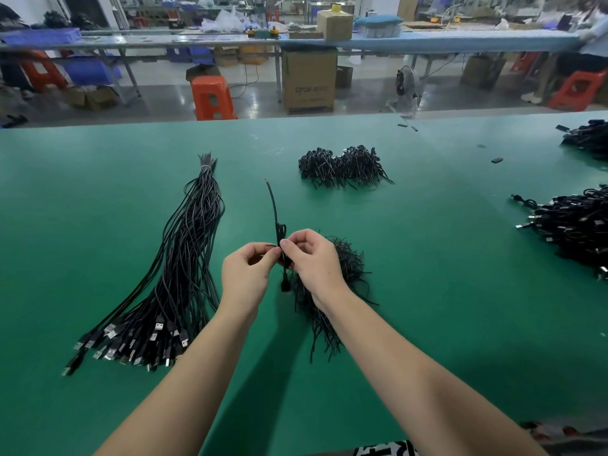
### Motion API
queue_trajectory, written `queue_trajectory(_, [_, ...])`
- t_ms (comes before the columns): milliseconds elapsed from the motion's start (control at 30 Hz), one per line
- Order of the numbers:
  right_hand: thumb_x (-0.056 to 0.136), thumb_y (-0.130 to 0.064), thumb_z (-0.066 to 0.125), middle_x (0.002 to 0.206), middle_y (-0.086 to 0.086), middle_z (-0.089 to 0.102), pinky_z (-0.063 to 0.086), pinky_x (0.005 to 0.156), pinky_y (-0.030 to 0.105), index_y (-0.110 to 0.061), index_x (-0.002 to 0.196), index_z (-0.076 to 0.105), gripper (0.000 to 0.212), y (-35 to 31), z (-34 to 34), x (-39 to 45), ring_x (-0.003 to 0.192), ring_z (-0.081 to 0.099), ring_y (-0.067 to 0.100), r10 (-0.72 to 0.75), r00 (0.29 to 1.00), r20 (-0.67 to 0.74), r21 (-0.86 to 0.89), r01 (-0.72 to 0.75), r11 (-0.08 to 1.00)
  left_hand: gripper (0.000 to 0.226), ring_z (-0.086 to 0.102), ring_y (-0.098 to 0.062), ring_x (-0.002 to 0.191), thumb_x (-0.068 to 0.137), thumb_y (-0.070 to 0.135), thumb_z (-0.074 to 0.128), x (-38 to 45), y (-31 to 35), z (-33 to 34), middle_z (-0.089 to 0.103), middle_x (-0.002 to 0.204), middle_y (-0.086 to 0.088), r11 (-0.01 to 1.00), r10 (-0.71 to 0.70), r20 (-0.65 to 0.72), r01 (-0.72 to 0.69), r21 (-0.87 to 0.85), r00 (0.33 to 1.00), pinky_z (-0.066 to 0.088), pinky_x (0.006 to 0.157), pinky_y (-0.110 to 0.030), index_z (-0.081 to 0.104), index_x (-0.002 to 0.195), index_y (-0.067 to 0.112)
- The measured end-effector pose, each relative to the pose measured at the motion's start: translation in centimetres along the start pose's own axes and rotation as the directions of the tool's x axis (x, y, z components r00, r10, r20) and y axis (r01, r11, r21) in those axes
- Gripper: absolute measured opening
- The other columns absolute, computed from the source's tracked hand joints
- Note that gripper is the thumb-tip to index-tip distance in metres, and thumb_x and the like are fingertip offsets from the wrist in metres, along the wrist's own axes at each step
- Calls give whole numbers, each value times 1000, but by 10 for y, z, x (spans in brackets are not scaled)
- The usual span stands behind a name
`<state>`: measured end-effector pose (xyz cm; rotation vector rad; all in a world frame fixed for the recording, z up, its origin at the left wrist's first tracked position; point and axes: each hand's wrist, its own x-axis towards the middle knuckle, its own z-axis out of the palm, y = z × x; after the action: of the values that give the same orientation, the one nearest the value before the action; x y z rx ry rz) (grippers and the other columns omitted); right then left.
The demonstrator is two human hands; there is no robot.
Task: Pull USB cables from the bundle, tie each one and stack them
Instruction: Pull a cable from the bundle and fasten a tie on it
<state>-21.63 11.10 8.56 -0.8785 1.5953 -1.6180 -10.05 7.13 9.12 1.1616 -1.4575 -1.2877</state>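
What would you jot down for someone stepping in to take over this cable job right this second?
Left hand: fingers pinch the folded cable mid-tie.
Right hand: fingers pinch the same cable; its free end sticks up and away.
Untied bundle lies to the left on the green table, USB plugs nearest you.
Loose black ties lie under the right hand.
Done: a stack of tied cables farther back.
Left: finish this tie, stack it, then work through the bundle.
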Motion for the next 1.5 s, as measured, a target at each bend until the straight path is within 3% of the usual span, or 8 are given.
queue_trajectory(267, [85,-20,78,74,-10,71,55,75,27,-29,73,67,19,-5,-7,0,72,67,6,-101,992,77,-174,113,978,10,55,1,55,87,16,75,1,2,-12,67,65,21,935,240,33,-241,262,970,40,55,-9,71,79,21])
queue_trajectory(500, [98,-8,62,79,-1,72,60,74,34,-20,88,72,19,-13,-12,1,72,71,21,-23,976,217,-20,28,999,6,50,-6,59,88,11,72,3,13,-28,60,74,13,599,529,261,-573,559,808,37,58,-20,69,87,16])
queue_trajectory(633, [97,13,47,100,16,68,57,78,31,-18,97,70,38,-17,-22,5,84,66,23,-43,923,383,-87,82,993,9,43,-8,48,88,16,71,6,13,-33,57,60,25,747,374,266,-459,481,888,31,48,-14,66,82,20])
queue_trajectory(833, [86,3,71,91,-9,65,44,77,11,-13,105,76,25,-16,-25,4,78,60,7,-152,922,356,-313,270,911,10,34,-11,48,89,5,70,9,9,-28,53,58,2,997,-70,253,73,-2,965,28,44,-19,65,80,6])
queue_trajectory(1000, [91,-20,73,79,-24,66,42,72,10,-20,102,78,12,-15,-28,6,71,60,-5,-157,918,363,-361,294,885,17,31,-10,45,92,7,68,3,8,-30,54,66,9,994,62,300,-87,71,952,25,45,-20,58,79,12])
queue_trajectory(1167, [97,-27,66,54,-12,57,39,50,15,-31,87,74,13,-14,-29,4,49,46,1,45,941,335,-272,51,961,14,42,-7,47,92,8,65,-3,17,-33,54,63,17,662,447,409,-602,448,796,32,50,-18,58,84,16])
queue_trajectory(1300, [97,-24,66,71,4,72,40,45,22,-24,95,66,2,-15,-25,3,58,50,17,153,931,331,-181,-97,979,8,53,-33,58,94,15,58,-9,19,-31,59,77,0,353,570,489,-734,580,661,47,51,-41,62,89,11])
queue_trajectory(1500, [101,-7,55,79,4,73,51,60,23,-19,105,69,19,-17,-29,2,67,60,15,85,884,460,9,-100,995,14,38,-6,47,91,10,67,-1,17,-28,54,57,14,846,295,291,-391,364,910,31,50,-19,60,81,14])
